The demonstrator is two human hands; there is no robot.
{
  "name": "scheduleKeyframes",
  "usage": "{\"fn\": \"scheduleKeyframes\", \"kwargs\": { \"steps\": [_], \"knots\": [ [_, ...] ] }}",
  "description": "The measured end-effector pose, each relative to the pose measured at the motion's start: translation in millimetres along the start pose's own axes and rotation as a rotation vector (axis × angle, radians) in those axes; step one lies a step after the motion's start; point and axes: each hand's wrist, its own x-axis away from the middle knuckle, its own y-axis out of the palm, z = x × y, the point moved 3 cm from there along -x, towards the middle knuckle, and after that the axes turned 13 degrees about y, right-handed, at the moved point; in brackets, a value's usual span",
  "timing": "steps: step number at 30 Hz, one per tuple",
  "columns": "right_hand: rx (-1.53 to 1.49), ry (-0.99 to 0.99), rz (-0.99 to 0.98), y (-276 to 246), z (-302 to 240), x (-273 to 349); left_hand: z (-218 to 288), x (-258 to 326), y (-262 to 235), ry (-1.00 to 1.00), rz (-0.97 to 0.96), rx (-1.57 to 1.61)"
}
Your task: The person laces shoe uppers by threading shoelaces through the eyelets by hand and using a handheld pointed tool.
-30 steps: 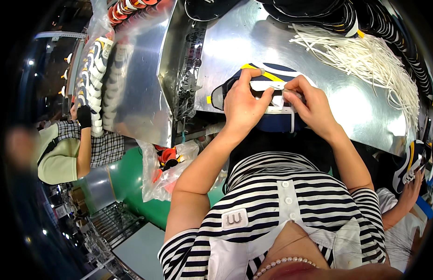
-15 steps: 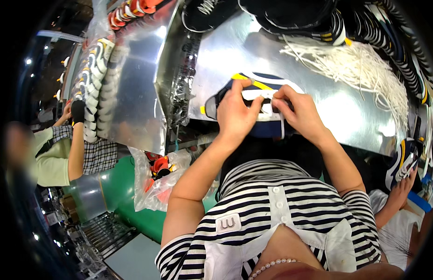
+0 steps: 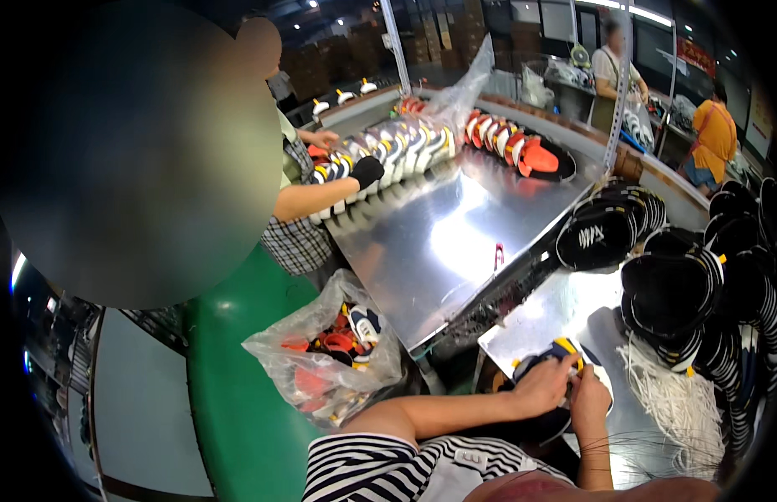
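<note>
A navy and white shoe upper (image 3: 592,358) with yellow strips lies at the near edge of the metal table. My left hand (image 3: 541,391) bends over its near-left part with curled fingers pressed on it. Beside it my right hand (image 3: 589,403) is closed at the shoe upper's lace opening. The fingertips of both hands meet there. Whether a lace runs between them is too small to tell. My hands hide most of the shoe upper's middle. Just right of them spreads a pile of white laces (image 3: 669,397).
Black shoe uppers (image 3: 673,289) are stacked at right. Across a gap stands another metal table (image 3: 405,272) with a small red tool (image 3: 499,256) and rows of uppers (image 3: 417,151). A co-worker's black-gloved hand (image 3: 368,171) touches one row. A clear plastic bag (image 3: 267,343) holds colourful pieces.
The view has swung left and up, so my hands now appear lower right and the co-worker's table fills the middle. Both hands stay on the shoe upper, fingertips closer together.
</note>
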Motion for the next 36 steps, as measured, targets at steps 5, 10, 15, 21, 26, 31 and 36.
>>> {"fn": "scheduleKeyframes", "kwargs": {
  "steps": [5,10,15,21,26,31,36],
  "knots": [
    [-0.224,0.113,-0.075,-48,10,17,-14,-6,-3,0.015,-0.022,0.304],
    [-0.395,0.086,-0.167,-66,21,27,-12,-17,5,-0.098,-0.103,0.405],
    [-0.428,0.432,-0.205,-72,57,32,-16,-26,9,-0.228,-0.085,0.484],
    [-0.663,0.293,0.058,-7,71,20,-18,-30,23,-0.053,-0.086,0.216],
    [-0.558,0.412,0.109,19,89,20,-4,-45,4,-0.140,-0.370,0.127],
    [-0.923,0.547,0.002,2,101,-31,28,-43,-25,-0.265,-0.532,0.098],
    [-1.122,0.209,0.129,-31,95,-32,39,-37,-7,0.196,-0.356,-0.278]
  ]
}}
